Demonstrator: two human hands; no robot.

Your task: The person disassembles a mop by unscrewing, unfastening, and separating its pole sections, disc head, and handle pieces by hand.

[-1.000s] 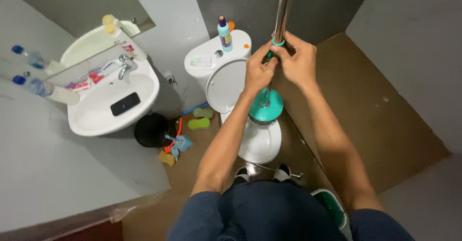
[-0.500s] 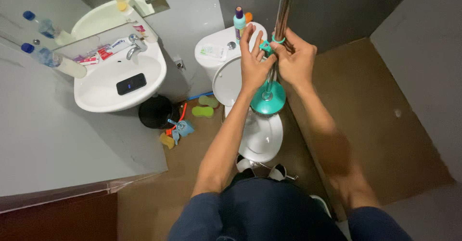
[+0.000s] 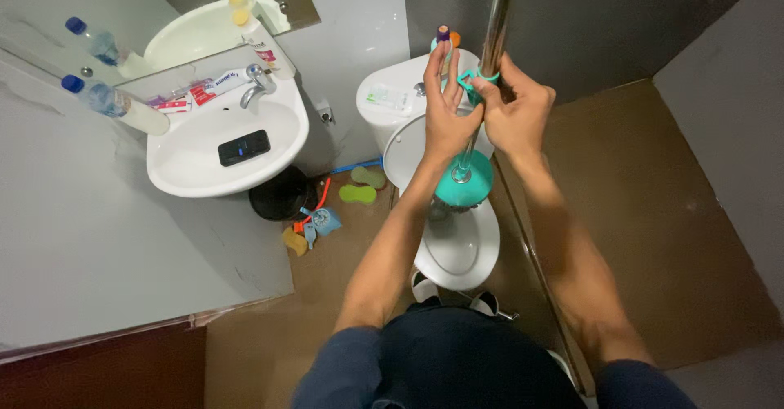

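Grey walls enclose a small bathroom seen from above, with a brown floor (image 3: 670, 213) that lies open and bare to the right and is crowded to the left. One white toilet (image 3: 453, 241) stands at the centre, lid up, its cistern against the back wall. One white basin (image 3: 204, 151) juts from the left wall, close beside the toilet, with one dark phone (image 3: 243, 147) lying in its bowl and one tap at its back rim. One black bin (image 3: 282, 195) sits on the floor in the narrow gap between basin and toilet, with a few small sponges just beside it. One long metal pole (image 3: 496, 29) rises over the toilet bowl toward the camera, ending below in one teal mop head (image 3: 464, 185). Two bare hands meet on the pole. The left hand (image 3: 447, 115) presses against it with fingers straight and together. The right hand (image 3: 516, 113) has its fingers curled tightly round the pole and a teal clip (image 3: 474, 80). Two clear bottles stand on the ledge at far left.
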